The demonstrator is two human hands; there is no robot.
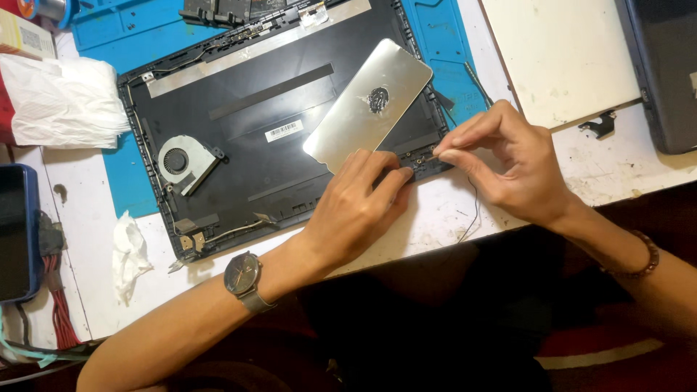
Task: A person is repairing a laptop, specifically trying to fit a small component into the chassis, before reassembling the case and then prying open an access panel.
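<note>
At the left of the frame a crumpled white tissue (129, 254) lies on the bench, and just right of it the opened black laptop shell (239, 156) fills the upper middle, its cooling fan (178, 161) at its left side. At lower centre the left hand (356, 214) presses curled fingers on the shell's near edge beside a thin silvery metal plate (369, 105). That plate looks light, stiff and sharp-edged, best held by its rims. To the right, the right hand (508, 167) pinches a fine black wire (473, 207) at the shell's lower right corner; it seems limp and fragile.
</note>
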